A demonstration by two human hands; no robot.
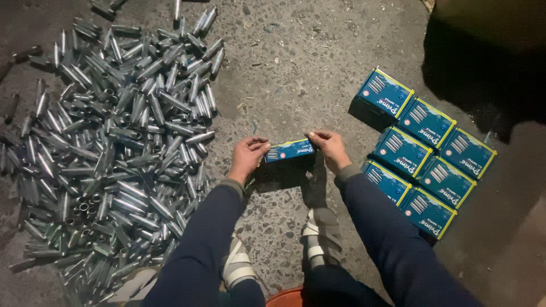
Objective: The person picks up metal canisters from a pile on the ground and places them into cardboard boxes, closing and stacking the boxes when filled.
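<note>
Both hands hold one small blue box (289,150) with a yellow edge, lifted a little above the speckled concrete floor (296,68). The left hand (247,158) grips the box's left end, its fingers curled over the top edge and the thumb below; the right hand (330,149) pinches the right end in the same way, fingers bent close around the corner. Both arms wear dark blue sleeves (199,250). Left of the box, well apart from it, a wide heap of short shiny metal tubes (114,148) lies spread over the floor. Right of the box, near the right wrist, seven matching blue boxes (426,153) stand side by side in a slanted double row, touching each other. Below the box, two sandalled feet (321,233) rest on the floor, and the rim of an orange tub (290,297) shows at the bottom edge.
</note>
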